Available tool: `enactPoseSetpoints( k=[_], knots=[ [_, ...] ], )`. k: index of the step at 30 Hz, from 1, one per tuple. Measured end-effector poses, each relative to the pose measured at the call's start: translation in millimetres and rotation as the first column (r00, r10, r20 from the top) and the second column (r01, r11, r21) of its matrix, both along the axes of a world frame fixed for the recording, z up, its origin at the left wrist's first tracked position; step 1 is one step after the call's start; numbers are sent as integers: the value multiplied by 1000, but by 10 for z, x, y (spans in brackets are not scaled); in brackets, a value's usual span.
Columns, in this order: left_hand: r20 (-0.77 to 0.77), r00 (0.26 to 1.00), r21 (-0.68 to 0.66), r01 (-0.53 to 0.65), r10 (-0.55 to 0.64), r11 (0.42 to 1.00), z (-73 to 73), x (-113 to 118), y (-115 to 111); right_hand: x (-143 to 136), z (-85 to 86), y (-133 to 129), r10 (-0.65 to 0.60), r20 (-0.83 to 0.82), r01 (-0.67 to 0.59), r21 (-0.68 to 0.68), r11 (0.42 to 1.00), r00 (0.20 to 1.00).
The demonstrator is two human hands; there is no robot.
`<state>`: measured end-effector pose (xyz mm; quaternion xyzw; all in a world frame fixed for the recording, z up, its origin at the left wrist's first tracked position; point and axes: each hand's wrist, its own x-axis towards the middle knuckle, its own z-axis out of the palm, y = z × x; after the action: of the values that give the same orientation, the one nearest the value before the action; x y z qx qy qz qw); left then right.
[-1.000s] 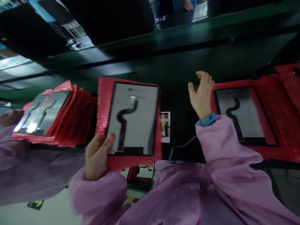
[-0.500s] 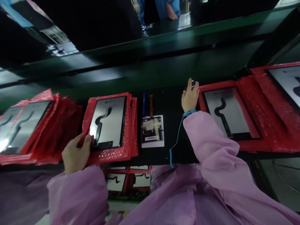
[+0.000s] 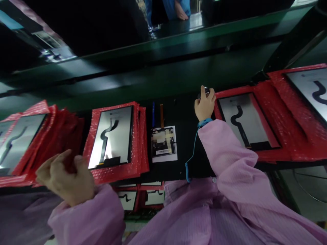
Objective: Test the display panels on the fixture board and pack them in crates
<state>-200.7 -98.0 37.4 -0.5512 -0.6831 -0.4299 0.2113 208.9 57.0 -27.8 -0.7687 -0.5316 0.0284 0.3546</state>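
Observation:
My left hand (image 3: 67,178), slightly blurred, is raised near the front edge with its fingers bent and apart, and nothing shows in them. Just right of it lies an LCD panel (image 3: 120,136) with a curved black flex cable, on red bubble-wrap bags (image 3: 138,163). My right hand (image 3: 204,107), wearing a blue wrist strap (image 3: 205,122), has its fingers around a small round black-and-silver object (image 3: 206,90), partly hidden. Right of that hand lies another panel (image 3: 251,119) on red wrap. Between my hands is a small circuit-board assembly (image 3: 163,141) on white paper, with an orange flex strip (image 3: 161,115).
Red-wrapped panels (image 3: 25,136) are fanned in a stack at the left; more red wrap (image 3: 288,129) and a panel (image 3: 313,86) lie at the right. A blue stick (image 3: 153,114) lies beside the orange strip. More panels (image 3: 127,199) sit below the bench. A person's hand (image 3: 181,12) shows opposite.
My left hand has let go of the panel's lower left corner and moved left and down. The panel's cable looks shifted. My right hand stays at the round object.

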Motion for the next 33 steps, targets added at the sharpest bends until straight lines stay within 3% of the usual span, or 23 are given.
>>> enactPoseSetpoints(
  k=[2,3,4,5,7,8,9,12,16,18,20,22,26,33],
  knots=[
    [-110,980,102,174,-163,979,109,356,-79,-23,-30,-10,0,-1,0,5,1000,1000],
    [-139,956,85,272,-259,958,150,575,-112,-36,-44,-16,-3,-8,3,11,1000,1000],
    [-122,919,-28,374,-375,927,173,810,-132,-50,-54,-24,-9,-22,10,23,1000,1000],
    [-108,853,-146,494,-510,857,171,1052,-136,-63,-59,-37,-16,-38,18,38,999,999],
    [-105,660,-298,692,-743,657,83,1522,-86,-89,-48,-84,-17,-67,23,79,997,998],
    [-145,545,-367,746,-826,556,2,1733,-35,-103,-33,-122,-4,-77,12,102,995,997],
    [-192,454,-441,752,-870,490,-96,1922,25,-117,-13,-171,21,-79,-11,124,992,997],
    [-264,351,-572,693,-898,439,-400,2325,187,-164,48,-368,167,-53,-155,182,971,985],
    [-247,361,-566,699,-899,437,-604,2462,166,-246,56,-633,478,-32,-477,29,878,878],
    [-217,516,-488,678,-828,550,-631,2390,54,-305,36,-721,589,-35,-589,-81,804,808],
    [-129,751,-368,571,-648,734,-663,2274,-78,-373,27,-775,642,-30,-640,-136,756,766],
    [-2,893,-336,423,-450,842,-724,2160,-195,-438,43,-796,672,-28,-665,-178,725,740],
    [117,936,-488,346,-333,801,-890,2030,-315,-528,112,-772,677,-32,-663,-240,709,735],
    [212,917,-447,399,-339,801,-924,2021,-337,-601,160,-604,680,-86,-663,-340,667,728]
  ],
)
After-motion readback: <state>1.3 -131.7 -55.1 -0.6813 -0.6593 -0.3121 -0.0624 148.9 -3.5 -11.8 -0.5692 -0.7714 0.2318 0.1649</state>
